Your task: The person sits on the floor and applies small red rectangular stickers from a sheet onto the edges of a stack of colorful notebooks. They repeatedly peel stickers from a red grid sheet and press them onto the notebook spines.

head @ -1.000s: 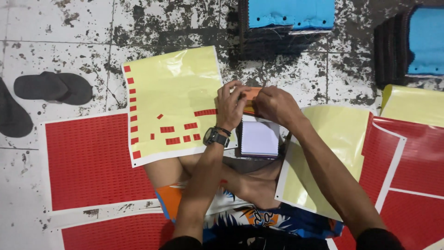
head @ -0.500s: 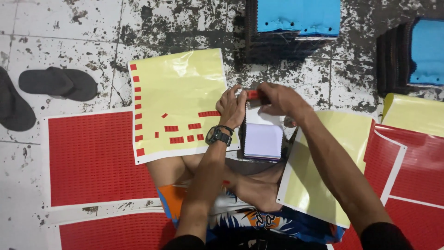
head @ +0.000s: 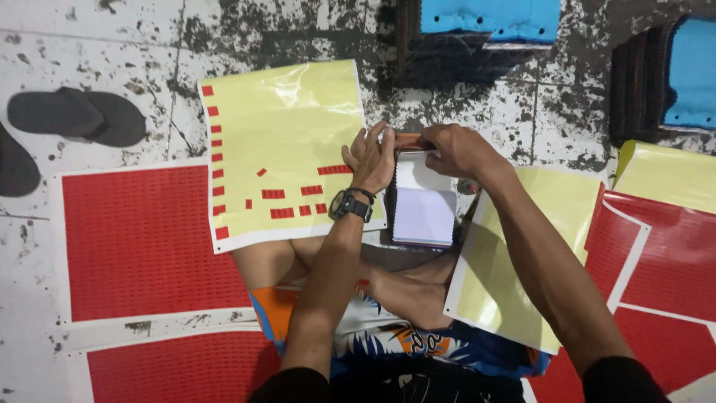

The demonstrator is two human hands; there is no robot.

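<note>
My left hand (head: pixel 371 155), with a black watch on its wrist, rests its fingers on the top left edge of a small white booklet (head: pixel 425 205) that lies on a dark stack over my crossed legs. My right hand (head: pixel 456 148) pinches a small red-orange piece (head: pixel 408 139) at the booklet's top edge. Both hands meet there. To the left lies a yellow backing sheet (head: pixel 287 130) with a few red stickers left on it.
Full red sticker sheets (head: pixel 138 239) lie on the floor at left, more red sheets (head: pixel 664 261) at right. Another yellow sheet (head: pixel 507 276) lies under my right forearm. Dark sandals (head: pixel 78 116) sit at far left. Blue-topped black stacks (head: pixel 488 30) stand at the back.
Both hands have stayed at the booklet's top edge, shifting slightly. The red-orange piece now sits lower against the edge under my fingertips.
</note>
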